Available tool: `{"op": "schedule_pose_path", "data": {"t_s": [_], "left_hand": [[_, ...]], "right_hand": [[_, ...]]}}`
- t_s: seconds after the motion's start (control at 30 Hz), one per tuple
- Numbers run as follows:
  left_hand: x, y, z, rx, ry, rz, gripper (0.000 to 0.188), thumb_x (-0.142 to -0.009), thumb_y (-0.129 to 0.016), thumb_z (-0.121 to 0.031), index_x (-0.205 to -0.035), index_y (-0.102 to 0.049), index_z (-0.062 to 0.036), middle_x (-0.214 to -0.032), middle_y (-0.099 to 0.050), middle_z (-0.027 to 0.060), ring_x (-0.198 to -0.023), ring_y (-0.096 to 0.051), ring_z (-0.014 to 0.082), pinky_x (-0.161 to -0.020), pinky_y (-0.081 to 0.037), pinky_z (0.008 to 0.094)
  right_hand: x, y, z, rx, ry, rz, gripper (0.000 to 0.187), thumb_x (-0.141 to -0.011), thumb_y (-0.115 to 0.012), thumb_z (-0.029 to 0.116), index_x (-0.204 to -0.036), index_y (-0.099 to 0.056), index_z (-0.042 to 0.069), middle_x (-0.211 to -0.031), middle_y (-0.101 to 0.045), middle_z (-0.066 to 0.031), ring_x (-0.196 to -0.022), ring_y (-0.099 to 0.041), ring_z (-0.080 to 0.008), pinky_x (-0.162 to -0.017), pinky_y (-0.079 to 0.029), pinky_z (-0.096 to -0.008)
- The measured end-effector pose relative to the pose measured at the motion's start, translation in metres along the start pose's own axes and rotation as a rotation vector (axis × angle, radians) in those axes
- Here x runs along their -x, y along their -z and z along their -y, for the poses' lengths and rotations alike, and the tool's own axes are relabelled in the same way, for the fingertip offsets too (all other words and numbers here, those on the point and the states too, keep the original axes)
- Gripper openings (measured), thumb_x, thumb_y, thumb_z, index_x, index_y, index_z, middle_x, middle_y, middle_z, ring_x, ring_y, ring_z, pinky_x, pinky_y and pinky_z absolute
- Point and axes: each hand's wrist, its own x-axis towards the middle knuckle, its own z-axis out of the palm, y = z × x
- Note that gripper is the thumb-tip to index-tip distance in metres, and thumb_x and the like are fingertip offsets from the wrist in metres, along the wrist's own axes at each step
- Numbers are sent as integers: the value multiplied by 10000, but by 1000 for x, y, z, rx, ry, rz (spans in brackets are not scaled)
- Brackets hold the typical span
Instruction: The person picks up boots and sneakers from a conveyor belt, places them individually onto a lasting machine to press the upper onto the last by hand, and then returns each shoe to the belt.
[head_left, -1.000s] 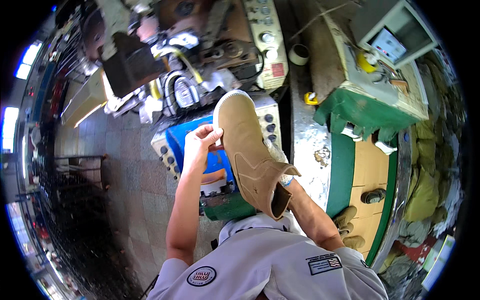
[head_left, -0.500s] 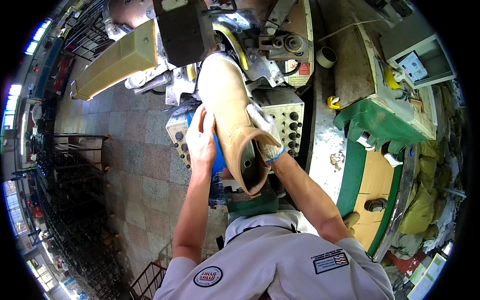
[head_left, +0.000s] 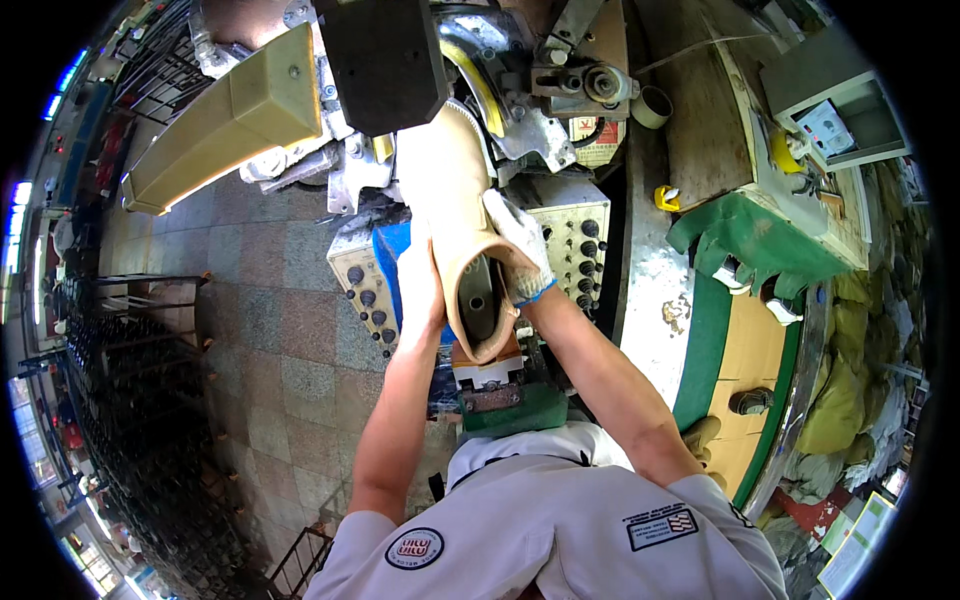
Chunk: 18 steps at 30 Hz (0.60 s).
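Head view, boot: a tan suede ankle boot (head_left: 452,215) is held toe-first into the machine head (head_left: 470,70), its opening turned toward the person.
Left hand: the bare left hand (head_left: 418,285) is clamped along the boot's left side.
Right hand: the gloved right hand (head_left: 522,250) is clamped on the heel side.
Surroundings: knobbed control panels (head_left: 572,235) flank the boot; a green conveyor (head_left: 712,320) is seen at the right.

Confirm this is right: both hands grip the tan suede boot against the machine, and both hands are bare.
Not quite. In the head view both hands grip the tan suede boot against the machine, but only the left hand is bare; the right hand wears a white work glove.
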Motion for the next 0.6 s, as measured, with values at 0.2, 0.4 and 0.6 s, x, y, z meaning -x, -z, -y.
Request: {"op": "schedule_pose_path", "data": {"t_s": [0.2,0.4,0.6], "left_hand": [[10,-9,-24,3,90,-47,582,-1120,-426,-450,-1219,-661,74,-1080,-741,124,-933,-684,147,-840,-545,313],[4,-12,-22,66,94,-44,580,-1127,-413,-442,-1222,-659,75,-1086,-737,129,-936,-682,159,-863,-541,319],[1,-9,-16,56,42,-3,536,-1144,-383,-371,-1240,-638,91,-1119,-725,164,-1002,-672,178,-896,-530,329]], "right_hand": [[6,-13,2,-789,-657,-116,355,-1041,-639,255,-1260,-644,-24,-1168,-707,-131,-1019,-682,-160,-894,-571,-325],[5,-12,-5,-528,-387,-122,315,-1054,-616,236,-1205,-676,-33,-1130,-718,-92,-1004,-678,-132,-875,-575,-321],[0,-16,7,-890,-791,-298,292,-1052,-624,257,-1174,-701,3,-1106,-722,-72,-955,-703,-144,-830,-592,-320]]}}
